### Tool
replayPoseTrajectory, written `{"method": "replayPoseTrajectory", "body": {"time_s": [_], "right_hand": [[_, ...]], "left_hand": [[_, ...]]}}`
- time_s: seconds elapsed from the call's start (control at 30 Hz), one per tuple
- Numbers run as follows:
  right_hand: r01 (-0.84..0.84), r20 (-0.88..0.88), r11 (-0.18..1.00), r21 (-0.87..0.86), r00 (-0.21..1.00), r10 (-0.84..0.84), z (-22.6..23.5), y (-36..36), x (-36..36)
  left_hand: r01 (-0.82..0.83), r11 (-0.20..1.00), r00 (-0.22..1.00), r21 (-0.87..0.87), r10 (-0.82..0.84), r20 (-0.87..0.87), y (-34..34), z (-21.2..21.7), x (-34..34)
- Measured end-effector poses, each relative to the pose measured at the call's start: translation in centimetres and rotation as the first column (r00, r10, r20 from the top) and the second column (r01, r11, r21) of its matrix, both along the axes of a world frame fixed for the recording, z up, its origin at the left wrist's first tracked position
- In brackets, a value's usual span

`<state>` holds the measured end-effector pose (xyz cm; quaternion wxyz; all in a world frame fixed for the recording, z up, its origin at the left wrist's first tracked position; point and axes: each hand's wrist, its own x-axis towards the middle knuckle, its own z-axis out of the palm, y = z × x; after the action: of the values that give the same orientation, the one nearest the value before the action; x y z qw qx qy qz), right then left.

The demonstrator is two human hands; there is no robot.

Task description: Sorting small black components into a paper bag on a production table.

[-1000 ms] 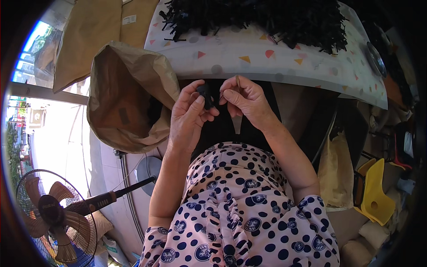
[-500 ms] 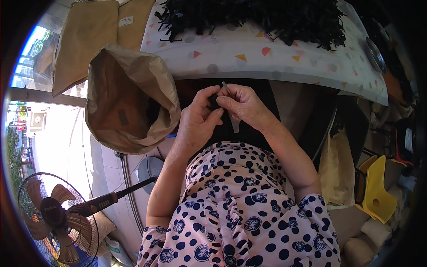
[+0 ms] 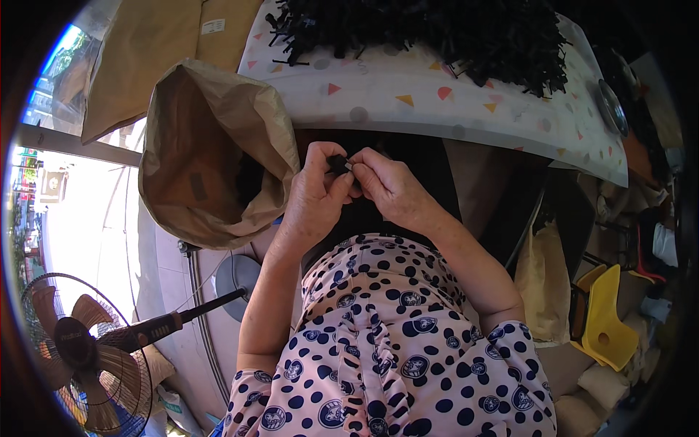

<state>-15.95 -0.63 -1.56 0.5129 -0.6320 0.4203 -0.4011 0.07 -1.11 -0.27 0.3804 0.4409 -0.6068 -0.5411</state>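
Observation:
Above my lap, my left hand [image 3: 317,186] pinches a small black piece [image 3: 338,164] between thumb and fingers. From the other side, my right hand [image 3: 389,186] grips a small thin greyish tool [image 3: 349,167]; its tip meets the black piece, and most of it is hidden by my fingers. Both hands are close together, near the table's front edge. A big heap of small black stick-like parts [image 3: 437,40] covers the far part of the table. Just left of my hands gapes a large brown paper sack [image 3: 167,156], with something dark inside it.
A white cloth with coloured shapes [image 3: 393,116] covers the table. At lower left stands a fan [image 3: 84,349]; at right are a yellow chair [image 3: 608,317] and another brown bag [image 3: 545,284]. A round dark dish [image 3: 611,108] sits at the table's right edge.
My right hand has moved left and down, bringing the thin tool against the black piece. My left hand has shifted slightly left and turned, showing more of that piece. The view has tilted slightly.

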Motion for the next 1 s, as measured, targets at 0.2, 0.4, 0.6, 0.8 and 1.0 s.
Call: {"method": "replayPoseTrajectory", "body": {"time_s": [0.2,0.4,0.6,0.8,1.0], "right_hand": [[0.099,0.022,0.990,-0.101,0.995,-0.097,-1.7,-0.3,2.1],[0.141,0.096,0.986,-0.089,0.987,-0.132,-2.0,-1.1,2.7],[0.230,-0.252,0.930,-0.287,0.918,-0.305,-2.5,-4.7,-5.4],[0.374,-0.633,0.667,-0.645,0.228,-0.740,-3.5,-10.7,-17.9],[0.318,-0.752,0.752,-0.577,0.152,-0.641,-3.4,-12.2,-19.7]], "left_hand": [[-0.111,0.965,0.958,-0.238,0.168,0.233,0.2,-0.7,0.4],[-0.126,0.952,0.930,-0.281,0.212,0.300,-0.4,-0.2,0.2],[-0.271,0.876,0.818,-0.400,0.428,0.384,-1.7,0.8,4.3],[-0.232,0.776,0.332,-0.587,0.630,0.702,-2.9,0.0,15.4],[-0.147,0.767,0.500,-0.625,0.602,0.622,-2.9,-0.5,11.1]]}}
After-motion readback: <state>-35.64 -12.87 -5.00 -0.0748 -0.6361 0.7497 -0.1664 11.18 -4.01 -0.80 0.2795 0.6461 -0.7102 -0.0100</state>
